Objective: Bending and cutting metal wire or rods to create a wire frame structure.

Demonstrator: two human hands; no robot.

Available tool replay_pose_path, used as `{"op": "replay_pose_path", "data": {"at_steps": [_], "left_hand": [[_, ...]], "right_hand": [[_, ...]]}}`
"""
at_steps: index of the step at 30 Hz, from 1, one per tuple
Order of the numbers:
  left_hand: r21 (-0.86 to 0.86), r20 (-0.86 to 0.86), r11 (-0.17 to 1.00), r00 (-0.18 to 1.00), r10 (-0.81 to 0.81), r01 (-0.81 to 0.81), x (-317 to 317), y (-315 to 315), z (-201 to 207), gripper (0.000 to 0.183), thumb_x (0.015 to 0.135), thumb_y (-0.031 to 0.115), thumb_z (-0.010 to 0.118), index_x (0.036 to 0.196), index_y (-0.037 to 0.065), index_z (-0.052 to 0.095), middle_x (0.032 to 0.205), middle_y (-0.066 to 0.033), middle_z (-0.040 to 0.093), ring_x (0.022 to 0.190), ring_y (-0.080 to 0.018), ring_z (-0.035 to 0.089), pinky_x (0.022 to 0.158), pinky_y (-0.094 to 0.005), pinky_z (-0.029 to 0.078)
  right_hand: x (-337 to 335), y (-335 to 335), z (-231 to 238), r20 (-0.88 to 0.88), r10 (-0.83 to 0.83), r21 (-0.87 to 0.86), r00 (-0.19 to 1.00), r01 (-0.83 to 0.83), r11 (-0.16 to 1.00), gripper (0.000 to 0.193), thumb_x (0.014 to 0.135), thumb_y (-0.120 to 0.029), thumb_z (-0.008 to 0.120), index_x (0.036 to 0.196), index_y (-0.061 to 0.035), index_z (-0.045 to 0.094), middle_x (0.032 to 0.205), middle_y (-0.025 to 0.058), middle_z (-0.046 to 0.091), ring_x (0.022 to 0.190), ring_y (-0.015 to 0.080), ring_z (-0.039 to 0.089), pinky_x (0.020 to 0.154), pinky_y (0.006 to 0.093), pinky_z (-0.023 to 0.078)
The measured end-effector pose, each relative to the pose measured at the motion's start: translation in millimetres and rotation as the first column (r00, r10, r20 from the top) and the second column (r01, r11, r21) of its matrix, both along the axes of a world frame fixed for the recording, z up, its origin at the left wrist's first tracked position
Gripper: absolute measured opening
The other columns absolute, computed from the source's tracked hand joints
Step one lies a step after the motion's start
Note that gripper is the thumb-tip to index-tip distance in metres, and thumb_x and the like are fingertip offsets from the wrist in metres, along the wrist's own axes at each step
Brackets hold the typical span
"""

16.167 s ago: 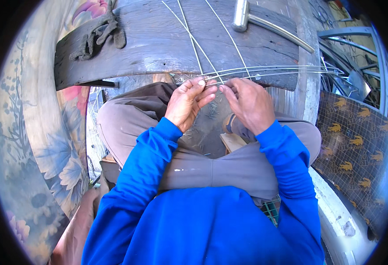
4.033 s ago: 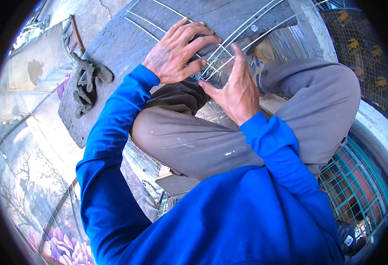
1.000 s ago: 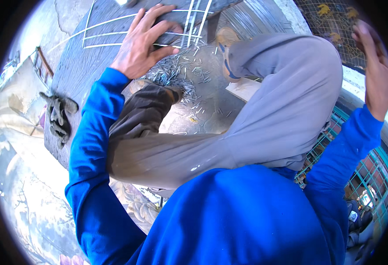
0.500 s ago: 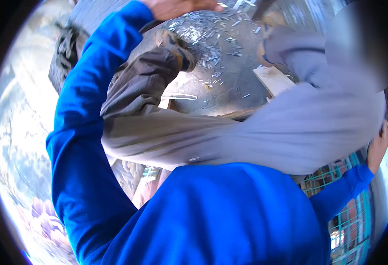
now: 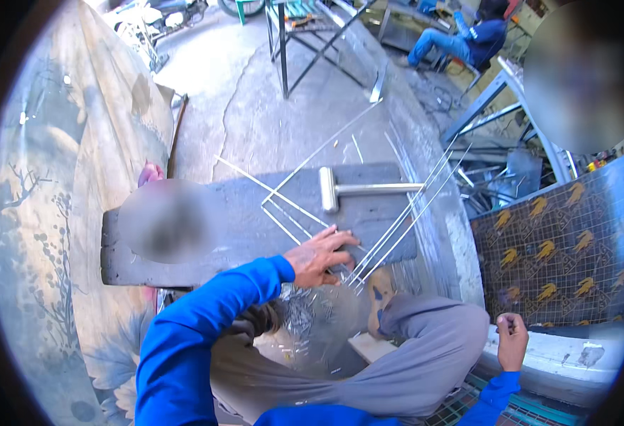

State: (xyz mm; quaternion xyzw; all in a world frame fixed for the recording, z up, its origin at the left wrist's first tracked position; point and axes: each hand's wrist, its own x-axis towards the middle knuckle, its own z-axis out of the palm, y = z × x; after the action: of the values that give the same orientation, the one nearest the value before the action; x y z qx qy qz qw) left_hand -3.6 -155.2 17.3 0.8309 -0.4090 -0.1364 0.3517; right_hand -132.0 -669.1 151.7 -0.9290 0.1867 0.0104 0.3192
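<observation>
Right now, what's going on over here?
A person's left hand is spread over crossed thin pale rods on a dark wooden plank. The right hand is off to the right, curled, near a white ledge; I can't tell whether it holds anything. A metal hammer lies on the plank.

At nine o'clock, a dark shape [image 5: 168,224] on the grey wooden plank [image 5: 244,245] is blurred. Toward six, the bare left hand [image 5: 322,257] hides stretches of thin pale rods [image 5: 273,192]; between four and five, the lower edge crops green wire mesh [image 5: 538,410].
</observation>
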Motion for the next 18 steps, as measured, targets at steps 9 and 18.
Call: {"op": "replay_pose_path", "data": {"at_steps": [9,18], "left_hand": [[-0.026,0.055,1.000,0.998,-0.006,0.007,5,-1,-4,0.049,0.082,0.028,0.087,0.124,0.019,0.063,0.159,-0.0153,0.040,0.155,-0.0405,0.031,0.130,-0.0636,0.017],[-0.006,0.081,1.000,0.997,0.012,-0.011,27,-2,8,0.046,0.079,0.023,0.087,0.119,0.016,0.066,0.160,-0.0139,0.044,0.155,-0.0401,0.033,0.130,-0.0637,0.017]], "right_hand": [[12,49,15,0.016,0.068,-0.022,0.998,-0.068,0.997,0.019,0.101,-0.018,0.072,0.104,0.0013,0.069,0.085,0.0043,0.070,0.077,0.0086,0.062,0.072,0.0284,0.053],[90,169,30,0.205,0.369,-0.088,0.906,-0.358,0.929,0.017,0.097,-0.016,0.073,0.104,-0.0006,0.072,0.100,0.0144,0.072,0.090,0.0305,0.071,0.082,0.0369,0.055]]}}
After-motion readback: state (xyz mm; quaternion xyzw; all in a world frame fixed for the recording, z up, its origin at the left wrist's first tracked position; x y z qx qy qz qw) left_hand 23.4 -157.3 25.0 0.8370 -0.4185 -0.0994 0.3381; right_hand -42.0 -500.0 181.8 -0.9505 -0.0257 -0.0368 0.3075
